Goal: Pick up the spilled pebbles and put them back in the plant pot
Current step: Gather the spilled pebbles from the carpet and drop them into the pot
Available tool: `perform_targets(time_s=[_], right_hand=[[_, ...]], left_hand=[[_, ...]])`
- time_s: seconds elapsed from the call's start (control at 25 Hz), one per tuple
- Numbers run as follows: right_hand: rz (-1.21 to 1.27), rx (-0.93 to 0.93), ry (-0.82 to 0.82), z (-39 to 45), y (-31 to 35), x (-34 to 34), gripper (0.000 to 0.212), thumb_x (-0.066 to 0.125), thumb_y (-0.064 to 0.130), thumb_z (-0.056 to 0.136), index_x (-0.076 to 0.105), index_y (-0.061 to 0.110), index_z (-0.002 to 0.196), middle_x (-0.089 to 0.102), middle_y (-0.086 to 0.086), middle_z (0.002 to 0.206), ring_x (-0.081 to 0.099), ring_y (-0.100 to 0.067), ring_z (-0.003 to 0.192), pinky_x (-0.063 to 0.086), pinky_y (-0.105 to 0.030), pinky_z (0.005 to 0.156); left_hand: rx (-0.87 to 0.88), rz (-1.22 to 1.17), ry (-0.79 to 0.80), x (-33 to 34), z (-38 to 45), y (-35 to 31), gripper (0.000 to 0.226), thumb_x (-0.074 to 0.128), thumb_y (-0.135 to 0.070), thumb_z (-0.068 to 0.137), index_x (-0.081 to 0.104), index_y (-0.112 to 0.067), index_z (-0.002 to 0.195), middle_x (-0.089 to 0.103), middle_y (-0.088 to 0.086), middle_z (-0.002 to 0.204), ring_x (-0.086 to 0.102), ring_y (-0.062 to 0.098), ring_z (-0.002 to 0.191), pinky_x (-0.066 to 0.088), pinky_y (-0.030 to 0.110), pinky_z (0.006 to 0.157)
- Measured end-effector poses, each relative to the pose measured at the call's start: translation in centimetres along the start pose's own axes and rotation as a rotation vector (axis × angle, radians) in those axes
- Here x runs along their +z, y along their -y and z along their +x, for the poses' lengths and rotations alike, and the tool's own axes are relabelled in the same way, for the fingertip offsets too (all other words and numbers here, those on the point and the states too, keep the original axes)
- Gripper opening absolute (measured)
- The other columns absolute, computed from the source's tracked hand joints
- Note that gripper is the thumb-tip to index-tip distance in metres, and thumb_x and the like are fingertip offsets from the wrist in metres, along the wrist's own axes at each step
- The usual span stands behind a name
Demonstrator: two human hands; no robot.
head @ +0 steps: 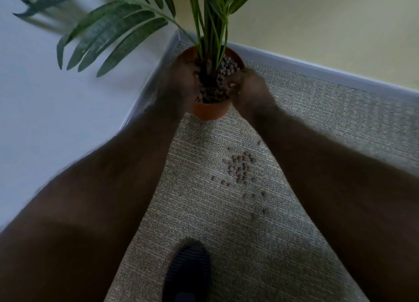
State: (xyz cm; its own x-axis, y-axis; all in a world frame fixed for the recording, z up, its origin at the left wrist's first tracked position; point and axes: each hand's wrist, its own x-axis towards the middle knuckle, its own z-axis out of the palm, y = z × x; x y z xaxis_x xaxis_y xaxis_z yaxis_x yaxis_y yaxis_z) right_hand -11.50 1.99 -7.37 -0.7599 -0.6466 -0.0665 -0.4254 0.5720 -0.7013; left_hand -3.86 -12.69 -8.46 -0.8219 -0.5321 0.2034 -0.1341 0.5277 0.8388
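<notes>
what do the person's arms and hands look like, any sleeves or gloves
Both forearms are bare up to the frame edge: no sleeves show. The left hand and right hand look bare too, with no gloves, watch or rings visible, though motion blur and dim light hide fine detail. The right forearm looks hairy.

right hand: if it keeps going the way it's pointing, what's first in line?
Probably the pebbles in the pot: the right hand sits at the pot rim, aimed inward toward the plant stems. Blur hides its depth.

Dim pic, forearms underexposed + motion-blurred, wide-angle bend at edges.
</notes>
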Motion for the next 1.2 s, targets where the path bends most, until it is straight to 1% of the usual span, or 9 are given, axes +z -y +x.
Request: perform_targets(time_s=[0.08,0.12,0.32,0.4,0.52,0.8,0.96,1.08,1.2], right_hand=[[-0.058,0.003,-0.059,-2.0,-2.4,-0.8,0.024,0.06,0.014,0.09,0.068,0.018,0.113,0.059,-0.003,0.122,0.062,-0.018,0.105,0.045,-0.01,0.08],[-0.088,0.021,-0.07,-3.1,-4.0,-1.1,0.023,0.061,0.013,0.09,0.068,0.021,0.111,0.058,-0.004,0.123,0.063,-0.016,0.102,0.045,-0.015,0.081],[-0.064,0.405,0.216,-11.7,-13.0,0.3,0.027,0.07,0.018,0.086,0.067,0.011,0.112,0.069,-0.009,0.108,0.066,-0.022,0.09,0.052,-0.022,0.076],[-0.012,0.54,0.412,-15.5,-15.3,2.1,0.041,0.069,0.019,0.087,0.059,0.005,0.125,0.059,-0.02,0.128,0.058,-0.036,0.116,0.051,-0.04,0.097],[-0.243,0.395,0.343,-19.9,-16.4,4.3,0.07,0.073,0.041,0.079,0.046,0.02,0.14,0.042,-0.011,0.142,0.042,-0.034,0.129,0.039,-0.039,0.11],[-0.335,0.422,0.439,-22.8,-15.7,6.7,0.098,0.074,0.058,0.068,0.029,0.024,0.148,0.02,-0.01,0.155,0.022,-0.034,0.14,0.032,-0.045,0.115],[-0.324,0.448,0.399,-23.4,-15.4,8.0,0.076,0.071,0.042,0.078,0.035,0.022,0.142,0.03,-0.012,0.144,0.034,-0.033,0.131,0.04,-0.043,0.107],[-0.311,0.449,0.322,-22.8,-15.2,8.4,0.033,0.04,0.043,0.096,0.047,0.023,0.122,0.047,-0.01,0.126,0.051,-0.029,0.113,0.04,-0.038,0.088],[-0.301,0.429,0.289,-22.0,-15.4,8.9,0.031,0.036,0.048,0.094,0.05,0.025,0.11,0.056,-0.008,0.112,0.056,-0.029,0.103,0.038,-0.037,0.083]], left_hand=[[0.122,0.307,-0.064,-0.5,-1.2,0.8,0.022,0.047,-0.013,0.083,0.062,-0.018,0.097,0.066,0.006,0.11,0.056,0.01,0.089,0.045,0.01,0.073],[0.143,0.397,-0.058,-0.7,-2.1,1.3,0.021,0.047,-0.015,0.081,0.063,-0.017,0.093,0.066,0.005,0.107,0.056,0.011,0.086,0.038,0.007,0.066],[-0.007,0.395,0.256,2.1,-9.3,4.4,0.017,0.053,-0.008,0.079,0.064,-0.01,0.093,0.063,0.012,0.097,0.06,0.027,0.086,0.049,0.033,0.076],[-0.056,0.462,0.529,3.5,-12.4,5.7,0.03,0.057,-0.007,0.081,0.061,-0.009,0.11,0.06,0.014,0.108,0.058,0.027,0.098,0.047,0.033,0.085],[-0.115,0.599,0.82,5.5,-14.7,6.4,0.04,0.061,-0.017,0.081,0.054,-0.009,0.12,0.053,0.016,0.12,0.055,0.031,0.11,0.047,0.038,0.094],[-0.183,0.766,0.992,9.1,-17.6,3.5,0.057,0.071,-0.025,0.077,0.043,-0.014,0.125,0.039,0.012,0.134,0.044,0.033,0.123,0.048,0.048,0.097],[-0.198,0.798,0.975,9.8,-18.2,2.5,0.052,0.065,-0.022,0.083,0.041,-0.012,0.128,0.038,0.014,0.134,0.042,0.035,0.124,0.047,0.053,0.098],[-0.217,0.779,0.965,9.8,-18.1,2.2,0.037,0.055,-0.019,0.089,0.044,-0.014,0.124,0.039,0.013,0.133,0.042,0.034,0.124,0.045,0.054,0.099],[-0.192,0.774,0.968,10.3,-18.2,1.8,0.033,0.045,-0.022,0.094,0.048,-0.015,0.127,0.039,0.012,0.137,0.039,0.032,0.129,0.042,0.053,0.103]])
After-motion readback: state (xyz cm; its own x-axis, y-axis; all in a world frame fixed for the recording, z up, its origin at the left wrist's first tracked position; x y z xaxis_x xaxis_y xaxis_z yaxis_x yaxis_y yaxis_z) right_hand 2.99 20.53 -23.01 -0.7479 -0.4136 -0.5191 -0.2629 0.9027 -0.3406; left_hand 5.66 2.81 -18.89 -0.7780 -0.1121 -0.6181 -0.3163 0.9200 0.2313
